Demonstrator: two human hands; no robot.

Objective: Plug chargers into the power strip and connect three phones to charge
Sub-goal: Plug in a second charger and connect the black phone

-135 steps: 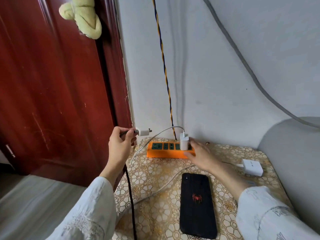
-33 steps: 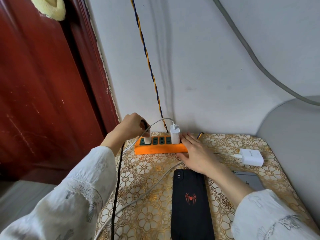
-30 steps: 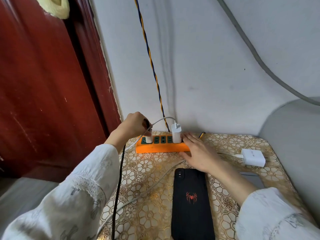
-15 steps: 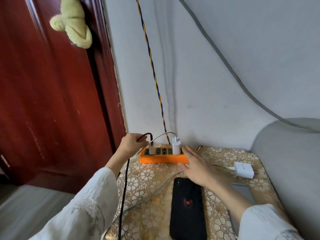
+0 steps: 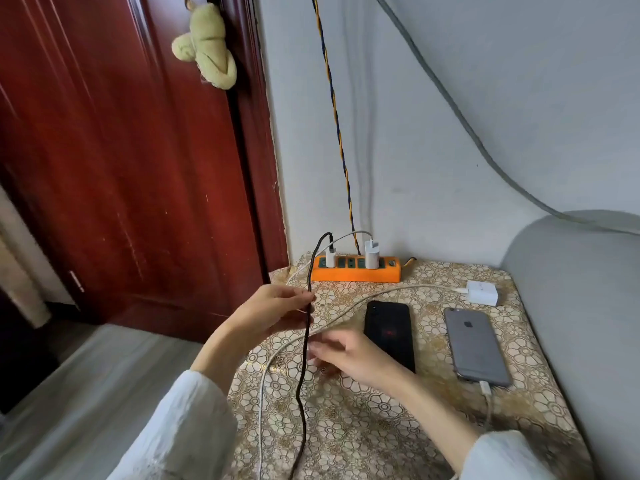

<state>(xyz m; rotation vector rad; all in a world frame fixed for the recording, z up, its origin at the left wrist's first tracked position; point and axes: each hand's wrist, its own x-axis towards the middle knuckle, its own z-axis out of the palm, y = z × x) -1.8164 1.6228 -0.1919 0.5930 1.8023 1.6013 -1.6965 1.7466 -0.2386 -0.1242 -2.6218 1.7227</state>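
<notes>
1. Two white chargers plugged upright into the orange power strip (image 5: 356,273) at the back of the table (image 5: 363,427): a small charger (image 5: 330,258) at its left end, a larger charger (image 5: 372,257) near the middle.
2. Left hand (image 5: 273,311) raised over the table's left edge, fingers pinched on the black cable (image 5: 303,358) that runs up to the small charger.
3. Right hand (image 5: 349,355) lower, beside the same cable; fingers loosely curled, blurred, grasp impossible to tell.
4. Black phone (image 5: 389,332) face down mid-table, no cable seen in it.
5. Grey phone (image 5: 476,344) to its right, white cable (image 5: 486,393) plugged into its near end.
6. Third white charger (image 5: 482,292) lying loose near the right edge, apart from the strip.
</notes>
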